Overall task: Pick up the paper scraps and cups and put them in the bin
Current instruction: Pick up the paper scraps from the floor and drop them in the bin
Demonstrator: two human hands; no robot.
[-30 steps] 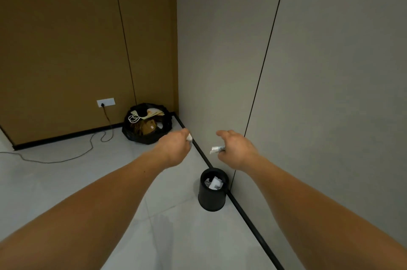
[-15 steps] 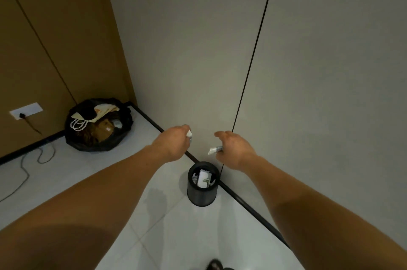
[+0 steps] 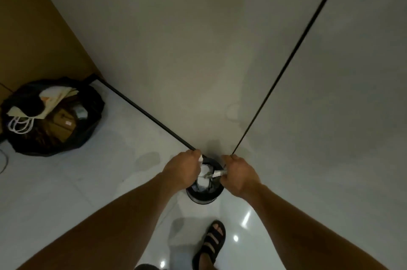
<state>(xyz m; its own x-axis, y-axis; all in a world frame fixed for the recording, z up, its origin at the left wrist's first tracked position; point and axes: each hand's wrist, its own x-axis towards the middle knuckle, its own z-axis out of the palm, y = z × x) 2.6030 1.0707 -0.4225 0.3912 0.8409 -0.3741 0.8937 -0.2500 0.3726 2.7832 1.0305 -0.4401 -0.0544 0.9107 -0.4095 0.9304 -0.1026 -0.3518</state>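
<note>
The small black cylindrical bin (image 3: 202, 199) stands on the glossy white tiled floor (image 3: 88, 181) at the foot of the grey wall panel (image 3: 198, 49). The left hand (image 3: 184, 169) hangs over the rim at 9 o'clock. Its grip is fully closed, with the fingers curled round a small white paper scrap (image 3: 200, 158); only a corner of the scrap shows. The right hand (image 3: 239, 174) hangs over the rim at 3 o'clock. Its grip is a closed pinch on a crumpled white-and-grey paper strip (image 3: 218, 173), which projects over the opening. Crumpled white waste paper (image 3: 203, 178) already lies inside the bin. No cup can be made out. Both pieces should be very light, soft and easily crushed, so a fingertip pinch anywhere on the body is sufficient. Light paper may drift or cling to skin; release it low and directly above the opening. A black plastic rubbish bag (image 3: 50, 115) sits at 10 o'clock, well apart from the bin. A black sandal (image 3: 211, 241) is at 6 o'clock.
</note>
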